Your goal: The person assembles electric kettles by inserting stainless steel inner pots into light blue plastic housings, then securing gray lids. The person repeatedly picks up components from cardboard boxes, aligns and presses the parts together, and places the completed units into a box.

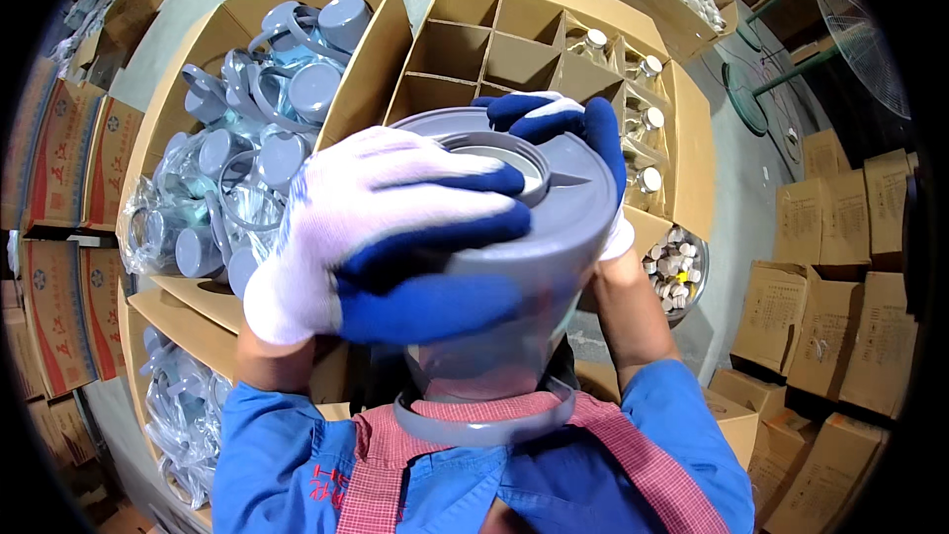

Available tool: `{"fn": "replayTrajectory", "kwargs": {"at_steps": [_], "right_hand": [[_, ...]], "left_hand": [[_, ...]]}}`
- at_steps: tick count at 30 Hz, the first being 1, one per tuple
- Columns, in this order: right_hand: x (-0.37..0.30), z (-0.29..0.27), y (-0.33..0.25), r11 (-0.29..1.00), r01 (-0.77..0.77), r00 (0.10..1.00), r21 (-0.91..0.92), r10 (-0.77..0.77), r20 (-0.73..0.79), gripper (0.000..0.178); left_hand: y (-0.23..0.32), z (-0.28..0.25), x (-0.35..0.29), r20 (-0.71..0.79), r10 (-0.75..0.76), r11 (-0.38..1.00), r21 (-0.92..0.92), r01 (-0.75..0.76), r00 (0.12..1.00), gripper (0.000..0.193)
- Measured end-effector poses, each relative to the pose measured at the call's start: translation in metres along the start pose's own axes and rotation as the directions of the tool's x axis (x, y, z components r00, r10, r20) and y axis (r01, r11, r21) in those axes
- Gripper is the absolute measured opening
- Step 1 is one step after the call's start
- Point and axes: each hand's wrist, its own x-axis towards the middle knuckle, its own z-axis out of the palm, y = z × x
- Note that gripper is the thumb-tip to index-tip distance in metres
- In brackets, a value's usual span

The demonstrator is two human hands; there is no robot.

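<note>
Close in front of my chest is a large see-through jar point(484, 361) with a wide grey-blue lid point(585, 203). A raised round ring sits in the lid's middle, and a grey loop handle point(484, 429) hangs on the side nearest me. Both hands wear white gloves with blue-coated fingers. My left hand point(415, 218) grips the lid from the left, fingers lying over its top and thumb along the side. Around the lid's far right edge curls my right hand point(563, 129). The jar's lower part is partly hidden by the lid and hand.
At left, an open carton point(163, 119) holds many grey-capped, handled pieces in clear plastic. Ahead stands a divided carton point(692, 138) with several white-capped bottles point(649, 180) along its right side. A bin of small caps point(672, 272), stacked cartons point(781, 321) and a fan point(858, 30) are at right.
</note>
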Motion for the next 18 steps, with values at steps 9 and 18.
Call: {"fn": "replayTrajectory", "kwargs": {"at_steps": [9,18], "right_hand": [[0.015,-0.005,0.01,0.877,-0.293,0.946,0.38,0.324,-0.018,0.072],[-0.019,0.045,-0.069,0.455,0.35,0.92,-0.819,-0.33,0.21,0.049]], "left_hand": [[-0.001,0.014,0.009,-0.063,-0.184,0.983,-0.022,0.183,0.981,0.031],[-0.094,0.05,-0.012,-0.349,-0.738,0.391,-0.919,-0.055,0.577,0.055]]}}
